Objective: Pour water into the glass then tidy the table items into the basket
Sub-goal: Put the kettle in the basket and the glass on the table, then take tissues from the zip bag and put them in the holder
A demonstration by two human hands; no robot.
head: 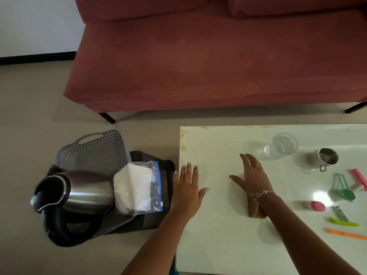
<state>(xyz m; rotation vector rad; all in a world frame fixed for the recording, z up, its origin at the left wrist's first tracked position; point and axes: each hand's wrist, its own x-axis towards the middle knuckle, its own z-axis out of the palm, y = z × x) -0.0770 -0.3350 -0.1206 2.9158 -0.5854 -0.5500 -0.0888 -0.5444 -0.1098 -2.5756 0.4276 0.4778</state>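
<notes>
The clear drinking glass (283, 145) stands at the far side of the glossy white table (218, 245) and seems to hold water, so tidying looks to be the step in hand. Beside the table's left edge, the dark basket (158, 195) on the floor holds a steel electric kettle (79, 192) and a zip bag of white powder (139, 187). Small items remain on the table's right part; each wants a firm pinch. The left hand (186, 193) and right hand (253, 175) hover flat with fingers spread, holding nothing.
</notes>
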